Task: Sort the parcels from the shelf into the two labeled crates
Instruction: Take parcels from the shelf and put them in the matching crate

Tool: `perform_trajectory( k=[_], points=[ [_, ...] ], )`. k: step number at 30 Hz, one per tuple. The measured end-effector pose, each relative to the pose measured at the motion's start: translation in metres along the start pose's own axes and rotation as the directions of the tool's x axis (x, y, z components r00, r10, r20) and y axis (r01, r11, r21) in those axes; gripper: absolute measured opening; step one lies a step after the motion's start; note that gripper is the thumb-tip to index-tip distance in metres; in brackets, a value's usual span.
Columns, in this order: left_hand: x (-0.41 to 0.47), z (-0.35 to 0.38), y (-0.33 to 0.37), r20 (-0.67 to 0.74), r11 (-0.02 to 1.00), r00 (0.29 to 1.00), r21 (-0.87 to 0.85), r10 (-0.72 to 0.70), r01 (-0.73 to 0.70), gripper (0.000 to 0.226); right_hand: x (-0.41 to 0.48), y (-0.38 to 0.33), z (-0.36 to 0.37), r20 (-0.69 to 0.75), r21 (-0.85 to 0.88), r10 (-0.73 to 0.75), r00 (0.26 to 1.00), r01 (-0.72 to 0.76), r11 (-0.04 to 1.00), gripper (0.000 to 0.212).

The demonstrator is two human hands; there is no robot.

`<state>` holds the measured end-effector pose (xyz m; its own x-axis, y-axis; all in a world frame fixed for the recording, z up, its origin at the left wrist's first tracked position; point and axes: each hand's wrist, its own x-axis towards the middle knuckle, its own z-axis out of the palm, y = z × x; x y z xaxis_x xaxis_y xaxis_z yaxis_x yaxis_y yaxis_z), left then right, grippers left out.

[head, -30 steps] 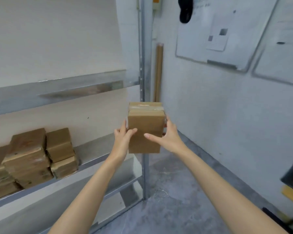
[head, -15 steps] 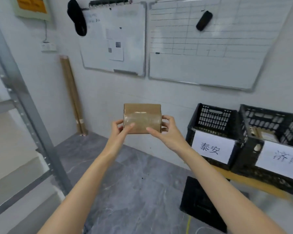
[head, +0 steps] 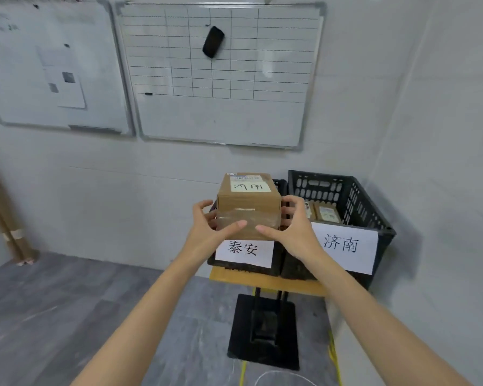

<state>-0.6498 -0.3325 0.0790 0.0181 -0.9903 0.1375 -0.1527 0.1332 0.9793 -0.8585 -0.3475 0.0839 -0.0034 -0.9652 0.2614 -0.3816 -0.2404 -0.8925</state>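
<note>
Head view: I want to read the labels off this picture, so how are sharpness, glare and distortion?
In the head view the 泰安 label and 济南 label are sharp; the handwritten note on the parcel is softer; the left whiteboard is smeared; the gridded whiteboard looks skewed; light is even, without glare.

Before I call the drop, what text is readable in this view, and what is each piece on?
"泰安": white sheet on the front of the left crate.
"济南": white sheet on the front of the right crate.
"济南", probably: handwritten yellow note on the held parcel, upside down from here.
Too small or blurred: printed label above that note, labels on the stored parcels in the right crate, writing on the left whiteboard.
</note>
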Motion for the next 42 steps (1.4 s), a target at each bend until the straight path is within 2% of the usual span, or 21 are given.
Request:
perform_trajectory(
  k=[4, 9, 13, 18, 25, 29, 32, 35, 42],
  points=[
    [0.012, 0.047, -0.001, 0.082, 0.999, 0.997, 0.046, 0.009, -0.013, 0.128, 0.0, 0.027, -0.04, 0.006, -0.045, 0.002, 1.0, -0.002, 0.999, 0.106],
    [0.028, 0.088, -0.003, 0.162, 0.995, 0.986, 0.082, 0.038, -0.052, 0.133, 0.002, 0.046, -0.068, -0.019, -0.131, 0.026, 0.999, -0.028, 0.991, 0.12],
    [0.045, 0.112, -0.007, 0.21, 0.995, 0.975, 0.063, 0.065, -0.08, 0.128, 0.009, 0.061, -0.084, -0.009, -0.17, 0.015, 1.0, -0.016, 0.985, 0.117],
    [0.075, 0.14, -0.017, 0.232, 0.99, 0.964, 0.016, 0.131, -0.138, 0.103, 0.031, 0.077, -0.102, -0.043, -0.144, 0.023, 0.999, -0.029, 0.989, 0.109],
    [0.141, 0.183, -0.023, 0.251, 0.968, 0.943, 0.068, 0.218, -0.242, 0.106, 0.089, 0.107, -0.126, -0.077, -0.144, 0.034, 0.996, -0.045, 0.989, 0.107],
    [0.192, 0.207, -0.029, 0.29, 0.963, 0.93, 0.079, 0.226, -0.259, 0.103, 0.131, 0.12, -0.137, -0.108, -0.156, 0.015, 0.994, -0.032, 0.987, 0.122],
    [0.226, 0.222, -0.033, 0.333, 0.956, 0.917, 0.113, 0.22, -0.27, 0.104, 0.162, 0.133, -0.143, -0.092, -0.177, 0.018, 0.996, -0.035, 0.984, 0.127],
    [0.255, 0.234, -0.039, 0.378, 0.944, 0.901, 0.156, 0.215, -0.29, 0.103, 0.192, 0.149, -0.147, -0.083, -0.181, 0.037, 0.996, -0.052, 0.982, 0.12],
    [0.3, 0.256, -0.057, 0.524, 0.931, 0.843, 0.233, 0.125, -0.282, 0.106, 0.228, 0.192, -0.166, 0.041, -0.208, 0.08, 0.996, -0.07, 0.976, 0.118]
  ],
)
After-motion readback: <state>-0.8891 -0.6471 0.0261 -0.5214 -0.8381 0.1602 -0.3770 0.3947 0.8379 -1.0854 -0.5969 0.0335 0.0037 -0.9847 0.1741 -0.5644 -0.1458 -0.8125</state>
